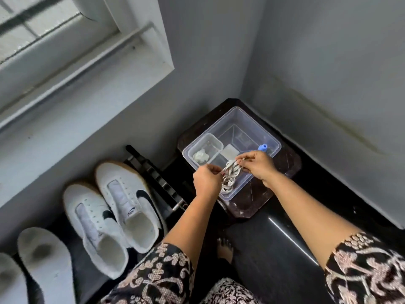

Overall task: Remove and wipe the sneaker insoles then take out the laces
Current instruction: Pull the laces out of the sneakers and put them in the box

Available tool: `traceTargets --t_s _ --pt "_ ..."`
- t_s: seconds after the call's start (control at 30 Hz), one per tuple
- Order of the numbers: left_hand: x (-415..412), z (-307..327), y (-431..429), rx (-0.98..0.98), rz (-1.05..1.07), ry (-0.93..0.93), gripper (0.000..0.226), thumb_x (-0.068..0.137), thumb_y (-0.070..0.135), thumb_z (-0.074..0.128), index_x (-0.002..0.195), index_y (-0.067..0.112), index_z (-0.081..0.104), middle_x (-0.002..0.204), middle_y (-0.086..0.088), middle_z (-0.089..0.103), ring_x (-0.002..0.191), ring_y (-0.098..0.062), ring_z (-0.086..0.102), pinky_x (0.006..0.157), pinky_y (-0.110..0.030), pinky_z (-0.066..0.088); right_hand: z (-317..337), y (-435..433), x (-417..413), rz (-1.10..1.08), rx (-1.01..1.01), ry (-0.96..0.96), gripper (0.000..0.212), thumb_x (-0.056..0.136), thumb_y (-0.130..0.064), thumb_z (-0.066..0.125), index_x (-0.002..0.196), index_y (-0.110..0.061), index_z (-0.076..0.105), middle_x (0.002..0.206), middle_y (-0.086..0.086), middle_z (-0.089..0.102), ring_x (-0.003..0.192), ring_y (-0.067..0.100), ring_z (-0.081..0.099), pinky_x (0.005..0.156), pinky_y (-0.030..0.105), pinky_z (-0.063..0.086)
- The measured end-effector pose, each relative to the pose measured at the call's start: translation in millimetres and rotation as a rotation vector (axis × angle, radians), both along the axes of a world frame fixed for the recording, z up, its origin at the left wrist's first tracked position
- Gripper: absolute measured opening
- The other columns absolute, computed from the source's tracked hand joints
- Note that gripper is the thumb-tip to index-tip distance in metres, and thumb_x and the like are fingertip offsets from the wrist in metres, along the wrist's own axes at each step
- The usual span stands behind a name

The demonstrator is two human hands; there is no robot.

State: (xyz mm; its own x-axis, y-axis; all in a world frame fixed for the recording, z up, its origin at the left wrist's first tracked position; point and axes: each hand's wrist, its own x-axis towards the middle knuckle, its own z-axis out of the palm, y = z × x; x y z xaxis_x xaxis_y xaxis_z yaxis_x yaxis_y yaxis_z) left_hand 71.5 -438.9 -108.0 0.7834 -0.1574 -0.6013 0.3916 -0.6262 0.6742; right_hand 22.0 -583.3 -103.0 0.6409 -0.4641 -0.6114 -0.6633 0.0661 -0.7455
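Laces [231, 171] hang in a bundle above the tub [259, 126], pinched by left hand [207, 181] and right hand [258, 164] — if one pinch slips, the loops may uncoil and fall beside the tub.

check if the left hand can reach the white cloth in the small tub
Probably yes, but not freely: the left hand pinches the laces. The cloth lies close by in the small tub, which looks uncovered, nothing between.
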Motion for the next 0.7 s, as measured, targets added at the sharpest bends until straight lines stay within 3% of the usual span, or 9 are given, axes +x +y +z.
traceTargets --t_s 0.13,0.33,0.47,0.57,0.7 --pt "4 -20 -3 0.049 0.011 0.015 0.009 0.077 0.008 0.070 0.080 0.017 0.070 0.083 -0.005 0.073 0.080 -0.023 0.070 0.079 -0.039 0.058 -30 -19 12 0.242 -0.239 0.117 0.012 0.082 -0.006 0.069 0.091 -0.012 0.073 0.088 0.008 0.070 0.081 0.020 0.065 0.075 0.031 0.055" --pt "3 -29 -4 0.026 0.028 0.049 0.010 0.078 0.007 0.069 0.083 0.015 0.070 0.085 -0.005 0.072 0.081 -0.019 0.070 0.081 -0.038 0.058 -42 -20 23 0.521 -0.468 0.198 0.010 0.083 -0.009 0.068 0.092 -0.011 0.073 0.093 -0.003 0.068 0.085 0.010 0.059 0.068 0.011 0.039" --pt "-3 -21 -3 -0.035 0.067 0.054 0.011 0.078 0.007 0.070 0.083 0.017 0.068 0.083 -0.003 0.071 0.080 -0.017 0.069 0.081 -0.036 0.057 -45 -12 27 0.583 -0.596 0.246 0.014 0.083 -0.009 0.067 0.097 -0.010 0.072 0.107 0.011 0.067 0.101 0.026 0.061 0.090 0.033 0.048" --pt "-2 -6 12 -0.109 0.127 -0.019 0.012 0.079 0.008 0.070 0.080 0.020 0.066 0.078 -0.001 0.069 0.073 -0.014 0.067 0.074 -0.031 0.056 -28 13 37 0.509 -0.704 0.108 0.021 0.086 -0.011 0.062 0.106 -0.011 0.066 0.113 0.010 0.061 0.111 0.030 0.052 0.094 0.040 0.044" --pt "21 26 70 -0.163 0.211 -0.356 0.012 0.081 0.011 0.065 0.086 0.021 0.067 0.079 0.003 0.070 0.074 -0.007 0.066 0.074 -0.023 0.052 12 82 57 0.423 -0.676 -0.191 0.017 0.084 -0.008 0.058 0.098 -0.011 0.066 0.101 0.011 0.064 0.099 0.032 0.056 0.086 0.038 0.045"
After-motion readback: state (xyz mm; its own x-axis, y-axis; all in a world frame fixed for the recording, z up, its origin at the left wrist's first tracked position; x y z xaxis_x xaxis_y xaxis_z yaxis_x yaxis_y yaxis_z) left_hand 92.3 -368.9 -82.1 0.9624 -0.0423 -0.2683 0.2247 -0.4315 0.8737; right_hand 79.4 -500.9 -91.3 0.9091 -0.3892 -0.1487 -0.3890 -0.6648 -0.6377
